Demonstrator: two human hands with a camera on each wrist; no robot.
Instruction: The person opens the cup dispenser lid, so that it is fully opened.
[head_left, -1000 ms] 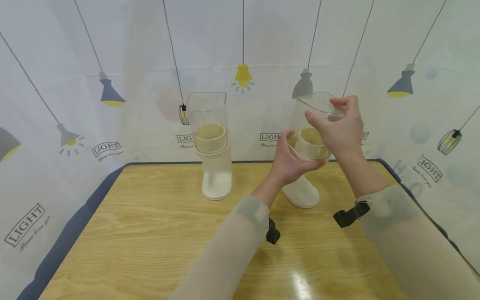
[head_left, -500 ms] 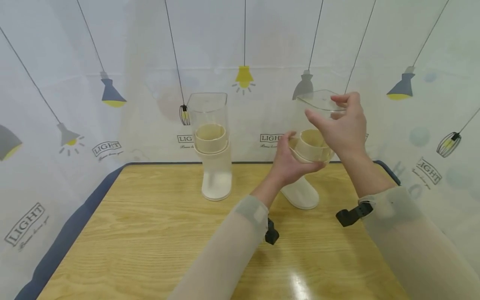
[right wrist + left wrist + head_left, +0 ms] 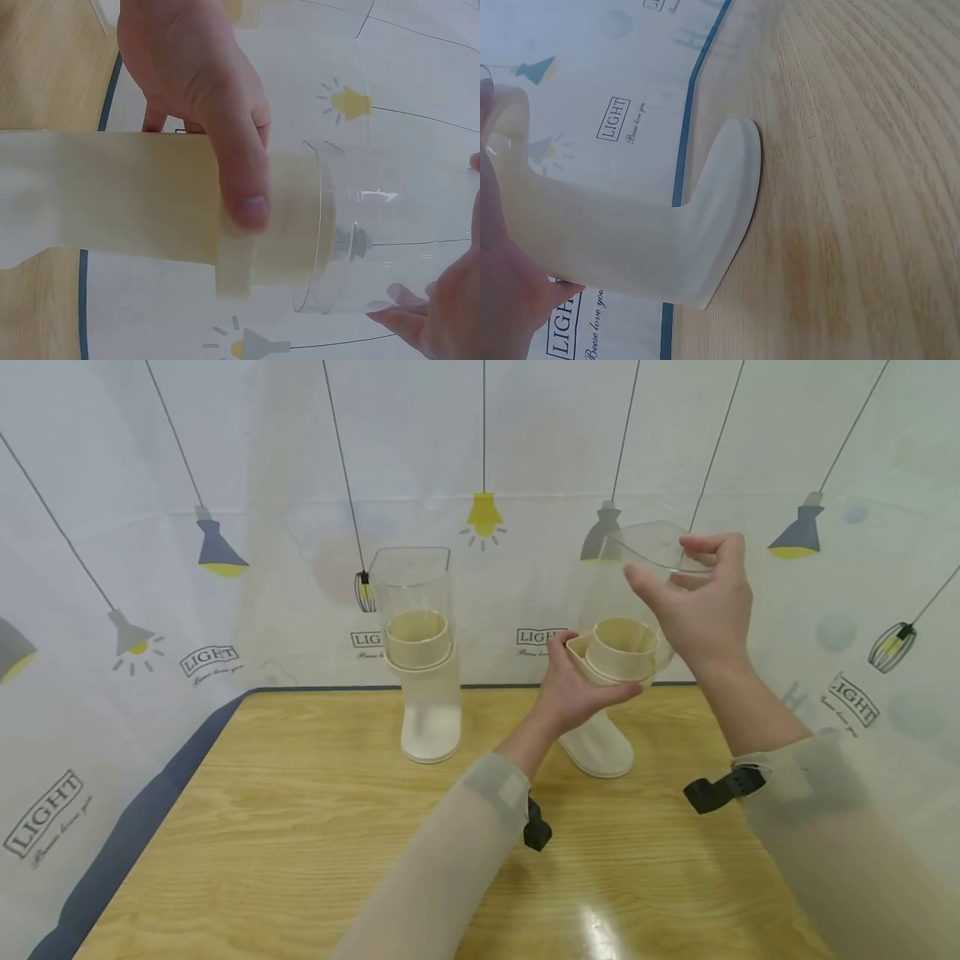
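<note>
My left hand (image 3: 573,689) grips the collar of a cream stand (image 3: 600,747) with a flat rounded foot, right of the table's middle. A raised ring (image 3: 622,647) tops this stand. Above it, my right hand (image 3: 708,610) holds a clear plastic container (image 3: 611,585) near its upper end, thumb on one side and fingers on the other. In the right wrist view, the lower rim of the clear container (image 3: 390,199) still overlaps the ring's top edge. The left wrist view shows the stand's foot (image 3: 731,180) on the tabletop.
A matching cream stand (image 3: 432,718) with its own clear container (image 3: 412,581) around the ring stands upright to the left. Both stand near the back edge of the wooden table (image 3: 300,827). Behind hangs a white cloth (image 3: 300,610) printed with lamps.
My right hand has moved up and slightly right, raising the clear container along the ring. My left hand stays on the stand's collar. The left stand has not moved.
</note>
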